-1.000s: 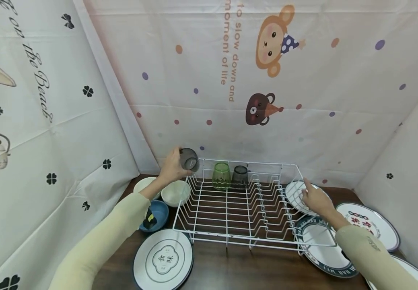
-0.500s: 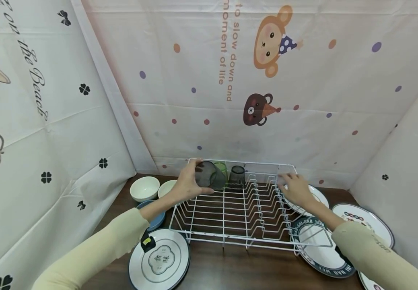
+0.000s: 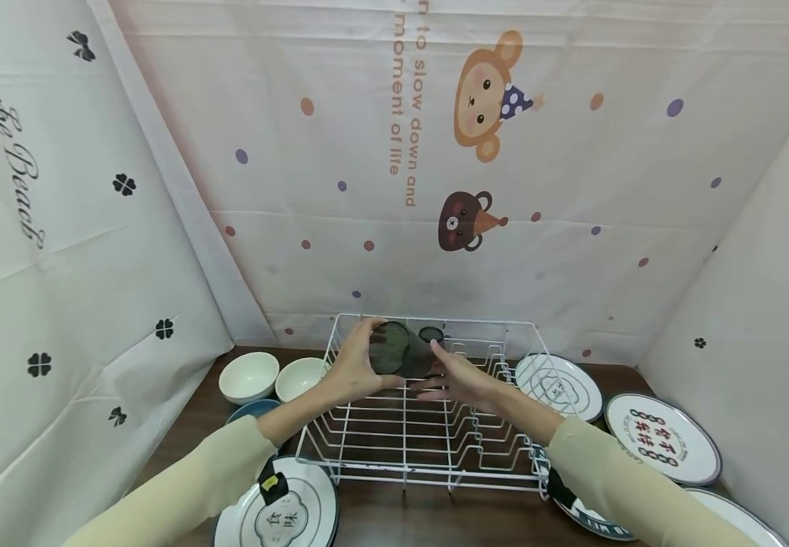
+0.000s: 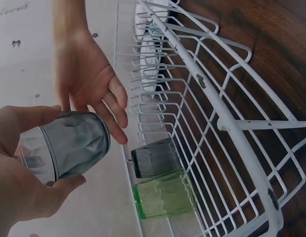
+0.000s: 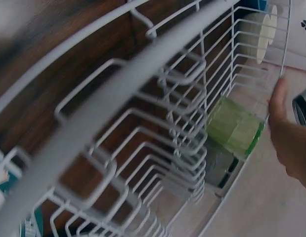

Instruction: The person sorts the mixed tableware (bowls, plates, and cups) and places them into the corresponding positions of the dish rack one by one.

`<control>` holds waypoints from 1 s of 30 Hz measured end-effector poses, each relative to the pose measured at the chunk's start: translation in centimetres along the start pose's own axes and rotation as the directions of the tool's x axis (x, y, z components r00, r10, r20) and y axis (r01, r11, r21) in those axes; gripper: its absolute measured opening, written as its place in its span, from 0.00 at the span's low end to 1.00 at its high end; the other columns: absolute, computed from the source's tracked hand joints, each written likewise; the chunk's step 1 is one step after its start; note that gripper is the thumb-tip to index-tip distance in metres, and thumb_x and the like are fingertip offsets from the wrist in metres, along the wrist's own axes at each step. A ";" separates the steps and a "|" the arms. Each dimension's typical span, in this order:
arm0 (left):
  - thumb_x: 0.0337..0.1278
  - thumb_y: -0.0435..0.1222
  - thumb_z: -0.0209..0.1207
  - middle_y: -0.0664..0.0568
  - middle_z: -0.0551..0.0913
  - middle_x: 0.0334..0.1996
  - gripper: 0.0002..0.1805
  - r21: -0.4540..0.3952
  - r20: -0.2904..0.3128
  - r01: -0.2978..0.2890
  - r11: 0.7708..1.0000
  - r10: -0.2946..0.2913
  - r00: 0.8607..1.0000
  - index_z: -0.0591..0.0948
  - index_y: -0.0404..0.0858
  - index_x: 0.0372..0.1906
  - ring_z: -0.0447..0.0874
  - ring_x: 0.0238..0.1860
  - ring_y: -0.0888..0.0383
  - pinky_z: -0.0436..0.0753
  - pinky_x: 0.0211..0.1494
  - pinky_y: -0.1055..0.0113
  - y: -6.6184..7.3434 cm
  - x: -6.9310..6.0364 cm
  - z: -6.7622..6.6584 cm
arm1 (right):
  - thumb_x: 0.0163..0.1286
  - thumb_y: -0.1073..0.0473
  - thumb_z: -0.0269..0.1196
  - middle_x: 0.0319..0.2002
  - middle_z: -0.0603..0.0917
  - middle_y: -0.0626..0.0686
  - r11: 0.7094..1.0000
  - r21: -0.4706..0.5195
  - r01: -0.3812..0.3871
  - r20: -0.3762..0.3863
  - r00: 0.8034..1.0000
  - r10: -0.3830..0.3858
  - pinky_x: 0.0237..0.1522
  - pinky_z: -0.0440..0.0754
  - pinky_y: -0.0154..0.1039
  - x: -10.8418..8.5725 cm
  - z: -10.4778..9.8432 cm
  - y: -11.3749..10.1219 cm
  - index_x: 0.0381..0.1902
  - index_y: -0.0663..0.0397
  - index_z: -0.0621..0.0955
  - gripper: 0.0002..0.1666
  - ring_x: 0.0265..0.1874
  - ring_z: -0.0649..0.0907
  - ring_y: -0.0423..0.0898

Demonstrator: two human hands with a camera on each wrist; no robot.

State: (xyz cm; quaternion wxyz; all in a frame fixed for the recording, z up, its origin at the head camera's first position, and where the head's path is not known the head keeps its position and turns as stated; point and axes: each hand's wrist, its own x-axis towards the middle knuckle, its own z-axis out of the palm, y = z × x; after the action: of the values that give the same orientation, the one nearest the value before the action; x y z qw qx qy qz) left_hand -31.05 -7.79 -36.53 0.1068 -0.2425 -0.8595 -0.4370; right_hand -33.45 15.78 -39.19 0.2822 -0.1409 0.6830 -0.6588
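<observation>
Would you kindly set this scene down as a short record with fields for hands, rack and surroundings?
Left hand: grips a tilted dark glass
Right hand: fingers extended near that glass; contact unclear
Wire rack: holds a green glass, a second dark glass
Left of rack: two white bowls, a blue bowl, a patterned plate
Right of rack: several plates

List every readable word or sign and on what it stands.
"to slow down and": back sheet
"moment of life": back sheet
"on the Beach": left sheet
"warmth": sheet, left wrist view
Unreadable, too small or blurred: characters on front-left plate, rear plate, red-print plate; marks on dark-rimmed plate, right sleeve
Held glass: none readable
</observation>
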 end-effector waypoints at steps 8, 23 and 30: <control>0.35 0.35 0.81 0.37 0.74 0.64 0.52 -0.038 -0.021 -0.022 0.999 0.021 1.000 0.67 0.32 0.71 0.73 0.65 0.40 0.72 0.69 0.41 0.1 -0.2 0.1 | 0.79 0.28 0.26 0.75 0.58 0.77 0.978 0.209 0.013 0.003 1.000 -0.014 0.67 0.78 0.47 0.6 1.3 0.3 0.81 0.65 0.46 0.52 0.67 0.78 0.59; 0.35 0.33 0.80 0.39 0.79 0.59 0.49 0.030 -0.087 -0.093 0.995 0.095 0.992 0.70 0.34 0.68 0.77 0.60 0.42 0.75 0.66 0.43 -1.9 -1.9 1.7 | 0.83 0.36 0.41 0.74 0.56 0.77 0.957 0.284 -0.056 -0.163 0.981 0.106 0.60 0.83 0.42 0.8 1.0 -0.1 0.81 0.60 0.43 0.46 0.72 0.70 0.68; 0.39 0.37 0.79 0.32 0.73 0.66 0.54 0.139 0.013 -0.040 0.990 0.039 0.999 0.63 0.28 0.73 0.69 0.68 0.34 0.68 0.71 0.36 -2.2 -3.0 -0.1 | 0.83 0.41 0.44 0.76 0.54 0.78 0.956 0.285 -0.069 -0.182 0.975 0.125 0.58 0.84 0.42 1.0 1.7 -0.7 0.82 0.61 0.41 0.45 0.72 0.67 0.72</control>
State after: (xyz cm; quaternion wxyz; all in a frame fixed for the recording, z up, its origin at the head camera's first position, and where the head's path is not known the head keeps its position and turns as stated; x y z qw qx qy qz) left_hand -29.63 -9.92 -39.20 0.1278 -0.2535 -0.8835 -0.3727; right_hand -33.40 13.72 -38.61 0.2617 0.0001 0.6148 -0.7440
